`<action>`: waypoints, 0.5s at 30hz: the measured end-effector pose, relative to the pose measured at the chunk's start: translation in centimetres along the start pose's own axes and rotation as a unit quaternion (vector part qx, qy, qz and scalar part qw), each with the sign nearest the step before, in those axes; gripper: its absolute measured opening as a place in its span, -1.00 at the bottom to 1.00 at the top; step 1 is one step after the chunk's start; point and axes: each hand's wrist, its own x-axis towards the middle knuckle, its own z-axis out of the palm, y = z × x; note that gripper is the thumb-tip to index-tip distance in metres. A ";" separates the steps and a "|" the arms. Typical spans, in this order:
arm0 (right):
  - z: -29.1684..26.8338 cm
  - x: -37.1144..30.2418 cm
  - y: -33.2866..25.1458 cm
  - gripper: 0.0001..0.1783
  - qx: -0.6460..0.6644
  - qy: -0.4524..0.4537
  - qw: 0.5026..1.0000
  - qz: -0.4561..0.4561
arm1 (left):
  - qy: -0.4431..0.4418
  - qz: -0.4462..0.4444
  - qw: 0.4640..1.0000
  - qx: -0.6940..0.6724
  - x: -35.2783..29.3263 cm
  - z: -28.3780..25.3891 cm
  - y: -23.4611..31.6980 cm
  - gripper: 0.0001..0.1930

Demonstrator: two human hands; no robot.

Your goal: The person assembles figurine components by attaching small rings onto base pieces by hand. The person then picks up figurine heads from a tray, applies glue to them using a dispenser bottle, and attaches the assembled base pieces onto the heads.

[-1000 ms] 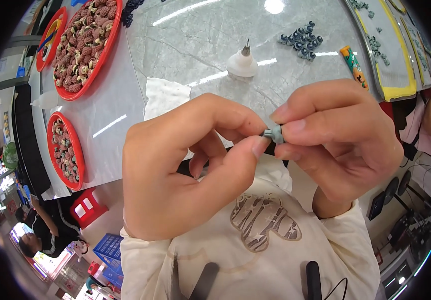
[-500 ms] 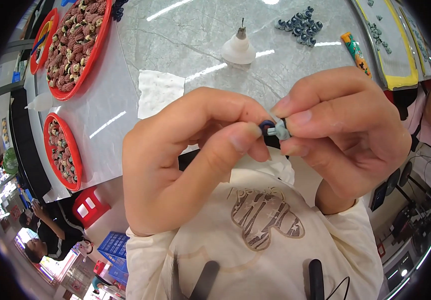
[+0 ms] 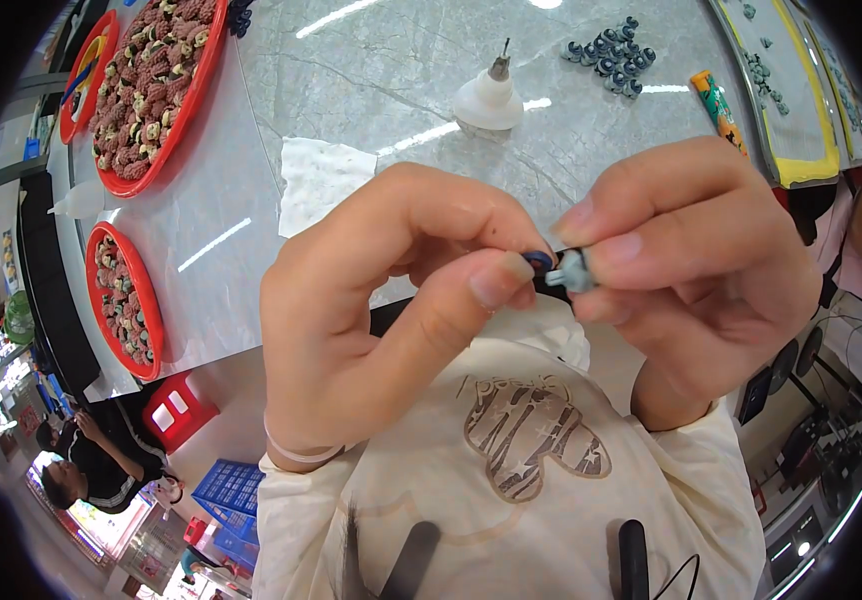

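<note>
Both hands meet in front of my chest, each pinching a tiny part. My left hand (image 3: 381,290) is closed, thumb and forefinger on a small dark blue rounded piece (image 3: 539,262). Between the thumb and fingers of my right hand (image 3: 701,250) sits a small grey-blue figure piece (image 3: 573,274) with a short prong pointing left. The two parts are very close; whether they touch I cannot tell. Fingertips hide much of both. Beyond the hands, a white squeeze bottle (image 3: 489,104) with a thin metal nozzle stands on the grey marbled table (image 3: 401,80).
A cluster of small grey-and-blue pieces (image 3: 613,60) lies at the far right. Near it are an orange-and-green tube (image 3: 719,110) and a yellow-edged tray (image 3: 809,172). White paper (image 3: 326,178) lies left. Red trays (image 3: 156,345) of small figures line the left side. Another person (image 3: 101,455) is at lower left.
The grey-blue piece has shifted slightly right and down and turned in my right fingers. My left hand has moved a little to the right, still pinching the dark blue piece.
</note>
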 end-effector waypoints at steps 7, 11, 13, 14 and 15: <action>-0.7 0.3 0.3 -0.81 0.087 0.031 0.990 0.105 | 0.006 0.144 0.976 0.161 0.4 0.2 -1.1 -0.87; 0.1 0.5 0.5 -0.84 0.173 0.050 0.961 0.211 | 0.004 0.199 0.947 0.251 0.5 -0.3 -1.5 -0.89; 0.2 0.5 0.3 -0.84 0.190 0.066 0.952 0.229 | 0.049 0.228 0.930 0.284 0.6 0.3 -1.4 -0.89; 0.3 0.5 0.3 -0.84 0.209 0.080 0.942 0.248 | 0.048 0.229 0.930 0.284 0.8 0.2 -1.4 -0.89; 0.4 0.5 0.2 -0.84 0.208 0.081 0.943 0.247 | 0.041 0.278 0.902 0.329 0.9 -0.1 -1.5 -0.88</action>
